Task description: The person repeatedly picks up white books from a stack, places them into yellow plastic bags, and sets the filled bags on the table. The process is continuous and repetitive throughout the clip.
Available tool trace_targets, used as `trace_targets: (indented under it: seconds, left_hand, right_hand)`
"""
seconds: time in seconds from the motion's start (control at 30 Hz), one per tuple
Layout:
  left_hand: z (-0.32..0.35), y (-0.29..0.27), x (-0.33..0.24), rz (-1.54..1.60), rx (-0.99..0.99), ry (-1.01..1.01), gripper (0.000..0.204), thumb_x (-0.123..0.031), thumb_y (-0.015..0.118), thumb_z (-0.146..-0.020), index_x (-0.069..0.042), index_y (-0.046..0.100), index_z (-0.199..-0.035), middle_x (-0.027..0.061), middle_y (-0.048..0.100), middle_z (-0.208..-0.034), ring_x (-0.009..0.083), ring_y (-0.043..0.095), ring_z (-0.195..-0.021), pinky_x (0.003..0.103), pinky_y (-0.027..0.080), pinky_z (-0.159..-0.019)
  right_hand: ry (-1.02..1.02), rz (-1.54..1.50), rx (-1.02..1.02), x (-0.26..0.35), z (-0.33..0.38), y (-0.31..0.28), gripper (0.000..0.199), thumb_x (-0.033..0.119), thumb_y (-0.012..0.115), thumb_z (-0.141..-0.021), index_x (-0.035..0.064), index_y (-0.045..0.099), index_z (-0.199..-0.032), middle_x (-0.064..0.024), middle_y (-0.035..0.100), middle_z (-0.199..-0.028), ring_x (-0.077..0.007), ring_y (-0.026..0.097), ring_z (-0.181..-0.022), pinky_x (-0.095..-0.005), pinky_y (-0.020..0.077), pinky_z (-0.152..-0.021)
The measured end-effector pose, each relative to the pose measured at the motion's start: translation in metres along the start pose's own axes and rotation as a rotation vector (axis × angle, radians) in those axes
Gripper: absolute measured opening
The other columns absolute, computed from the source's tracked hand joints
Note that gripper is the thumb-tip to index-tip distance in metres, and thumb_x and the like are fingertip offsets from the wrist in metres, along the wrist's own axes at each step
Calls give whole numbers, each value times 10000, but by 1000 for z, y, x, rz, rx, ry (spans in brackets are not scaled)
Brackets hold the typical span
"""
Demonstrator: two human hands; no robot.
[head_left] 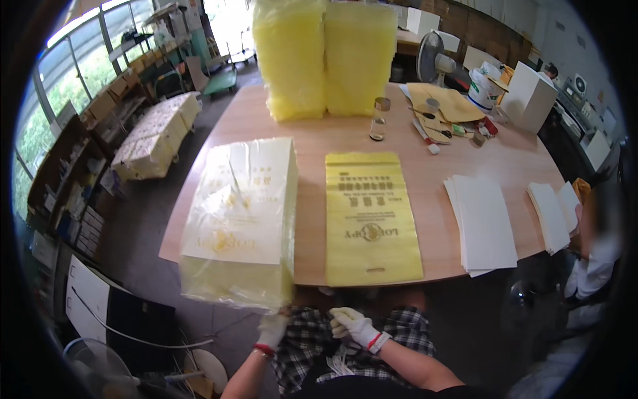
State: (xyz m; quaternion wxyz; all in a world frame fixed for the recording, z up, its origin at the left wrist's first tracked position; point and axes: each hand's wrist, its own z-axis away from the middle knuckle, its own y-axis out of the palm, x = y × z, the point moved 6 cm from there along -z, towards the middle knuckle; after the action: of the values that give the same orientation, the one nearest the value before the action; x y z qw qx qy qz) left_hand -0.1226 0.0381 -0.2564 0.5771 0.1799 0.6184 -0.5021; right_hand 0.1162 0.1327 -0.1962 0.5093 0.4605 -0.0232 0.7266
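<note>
My left hand [271, 330], in a white glove with a red cuff, is by the near lower corner of a tall stack of clear yellowish plastic bags [279, 219] with a white printed top. Its fingers are blurred, and I cannot tell whether they grip the plastic. Gloved the same way, my right hand [357, 326] is over my lap with its fingers curled together; anything inside them is hidden. Thin white strips [341, 361] lie on my lap below it. A flat printed yellow plastic bag [369, 206] rests on the table in front of me.
White sheets [483, 223] lie fanned on the table's [306, 199] right, with smaller ones [548, 216] beyond. Large yellow bag stacks [359, 60] stand at the back near a glass jar [379, 120]. A person's sleeve [588, 276] shows far right. A fan [432, 58] stands behind.
</note>
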Motion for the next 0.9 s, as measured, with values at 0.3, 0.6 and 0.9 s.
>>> trace_targets:
  seconds: [0.3, 0.6, 0.9]
  left_hand:
    - [-67, 183, -230, -504, 32, 744, 143, -202, 655, -709, -87, 609, -780, 104, 562, -1037, 306, 515, -935, 411, 428, -783]
    - [-100, 199, -247, -533, 350, 770, 128, -167, 597, -756, -50, 564, -717, 154, 582, -766, 346, 540, -704, 420, 443, -657]
    - [-170, 161, -236, 770, 285, 176, 45, -61, 476, -846, -50, 514, -825, 28, 556, -721, 138, 510, -628, 274, 440, -581]
  right_hand:
    - [-71, -62, -382, -3, 51, -108, 365, 250, 510, -903, 31, 474, -1192, -88, 577, -847, -177, 597, -655, -356, 548, -633]
    - [-170, -69, -271, 58, 18, -115, 385, 191, 523, -896, 25, 429, -1230, -97, 580, -894, -185, 607, -717, -370, 555, -641]
    - [-261, 539, -548, 148, -13, -149, 200, 234, 644, -803, 50, 636, -882, -142, 566, -1089, -283, 557, -944, -387, 473, -801]
